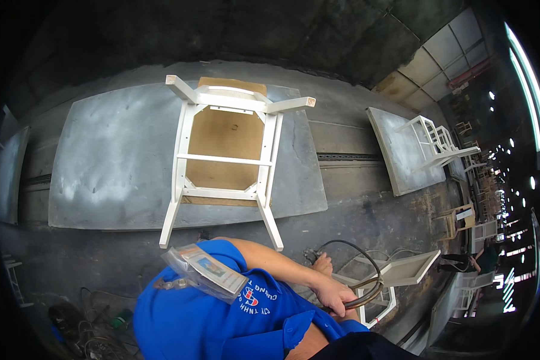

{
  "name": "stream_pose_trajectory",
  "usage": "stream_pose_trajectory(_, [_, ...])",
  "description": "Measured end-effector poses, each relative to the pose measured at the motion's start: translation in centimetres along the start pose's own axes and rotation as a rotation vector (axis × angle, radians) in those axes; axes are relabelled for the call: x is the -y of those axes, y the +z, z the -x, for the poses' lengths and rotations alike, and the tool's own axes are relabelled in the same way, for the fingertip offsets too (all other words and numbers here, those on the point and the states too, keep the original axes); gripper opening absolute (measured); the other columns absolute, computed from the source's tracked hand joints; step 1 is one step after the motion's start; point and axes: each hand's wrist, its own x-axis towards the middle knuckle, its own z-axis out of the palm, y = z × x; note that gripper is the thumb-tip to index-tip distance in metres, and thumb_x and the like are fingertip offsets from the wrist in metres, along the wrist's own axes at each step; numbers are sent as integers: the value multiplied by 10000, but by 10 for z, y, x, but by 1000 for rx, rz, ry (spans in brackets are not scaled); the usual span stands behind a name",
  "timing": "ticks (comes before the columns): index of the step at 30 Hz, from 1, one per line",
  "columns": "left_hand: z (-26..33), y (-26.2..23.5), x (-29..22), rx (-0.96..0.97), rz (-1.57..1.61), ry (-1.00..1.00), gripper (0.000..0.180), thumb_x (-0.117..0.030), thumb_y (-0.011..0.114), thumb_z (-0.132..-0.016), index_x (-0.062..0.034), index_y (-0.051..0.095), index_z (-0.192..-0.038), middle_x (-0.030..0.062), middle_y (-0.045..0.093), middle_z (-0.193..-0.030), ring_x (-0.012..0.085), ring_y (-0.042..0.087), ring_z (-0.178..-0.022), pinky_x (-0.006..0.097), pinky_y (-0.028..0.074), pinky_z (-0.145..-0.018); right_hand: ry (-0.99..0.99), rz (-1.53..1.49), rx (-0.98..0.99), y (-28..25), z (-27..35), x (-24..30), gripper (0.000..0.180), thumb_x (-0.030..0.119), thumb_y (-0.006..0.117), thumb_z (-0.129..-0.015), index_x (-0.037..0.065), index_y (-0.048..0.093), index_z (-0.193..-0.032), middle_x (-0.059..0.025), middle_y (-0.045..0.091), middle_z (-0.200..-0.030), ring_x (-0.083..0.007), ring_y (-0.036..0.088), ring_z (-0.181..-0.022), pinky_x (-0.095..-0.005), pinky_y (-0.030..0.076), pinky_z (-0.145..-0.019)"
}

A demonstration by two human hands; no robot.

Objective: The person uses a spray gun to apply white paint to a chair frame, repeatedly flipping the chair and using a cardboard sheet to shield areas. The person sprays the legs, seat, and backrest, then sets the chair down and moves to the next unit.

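Note:
My left hand reaches across my body to the right and is closed around a dark hose, which bends in a loop. Just beyond it, my right hand is partly hidden; its fingers are closed on what looks like a small metal spray gun, where the hose's far end arrives. In front of me a white chair frame lies upside down with its legs sticking up. Under it is a brown board, resting on a large grey flat table. Neither hand touches the chair.
Right of my hands stands a white frame with a panel. Farther right, another grey table carries white chairs. A person is at the far right. Hoses and a green object lie on the floor at lower left.

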Motion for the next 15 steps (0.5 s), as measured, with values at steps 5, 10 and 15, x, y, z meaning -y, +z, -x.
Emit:
stream_pose_trajectory(5, [9, 7, -13, 36, -128, 77, 156, -157, 653, -873, -31, 565, -895, 93, 627, -737, 237, 637, -703, 389, 488, -642, 2, 12, 15, -52, -51, 0, 606, 329, 709, -882, -48, 515, -1315, -264, 678, -1179, -417, 677, -1148, -443, 556, -976])
stream_pose_trajectory(10, [30, 4, -30, -21, -293, 96, 165, -158, 661, -857, -32, 559, -886, 110, 606, -748, 298, 612, -732, 441, 465, -672, 201, -297, 30, -100, -124, 11, 534, 282, 616, -904, -58, 504, -1301, -345, 637, -1273, -488, 654, -1182, -472, 527, -1028])
stream_pose_trajectory(15, [75, -12, -57, -134, -350, 145, 141, -145, 628, -842, -41, 545, -886, 111, 601, -740, 308, 608, -719, 449, 462, -668, 238, -1135, 28, -189, -189, 26, 378, 268, 556, -915, -17, 586, -1161, -216, 657, -1034, -381, 688, -805, -543, 575, -575])
